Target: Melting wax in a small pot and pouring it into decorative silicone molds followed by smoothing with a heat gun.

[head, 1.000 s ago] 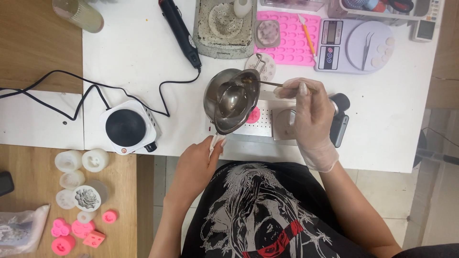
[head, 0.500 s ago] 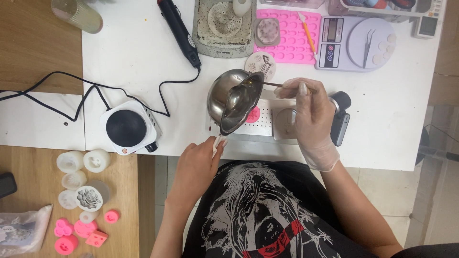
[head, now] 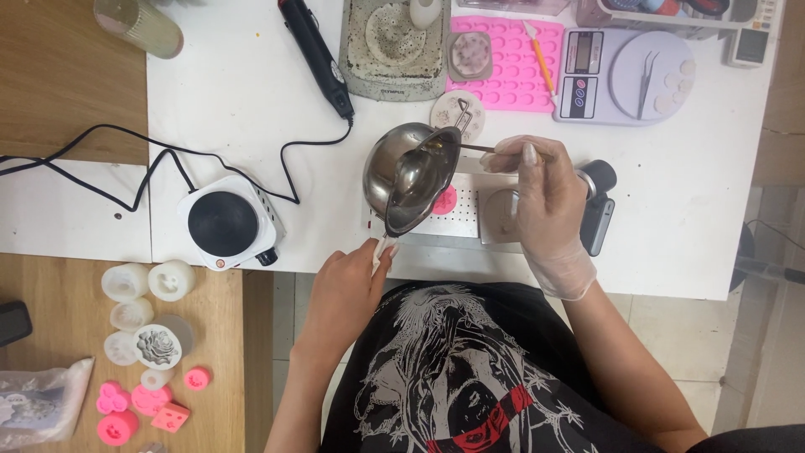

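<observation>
The bare left hand (head: pixel 346 289) is gripping the handle of a steel melting pot (head: pixel 411 176) and tipping it toward the right, so the liquid inside is pooling against the lowered rim. The gloved right hand (head: pixel 543 205) is holding a thin stick (head: pixel 480 148) whose tip is reaching into the pot at that rim. Under the pot, a small pink mould (head: pixel 445 201) is sitting on a white perforated tray (head: pixel 463 220). A small electric hotplate (head: pixel 222 223) is standing well to the left on the white table (head: pixel 251 92), and a digital scale (head: pixel 625 75) is resting near the far edge.
</observation>
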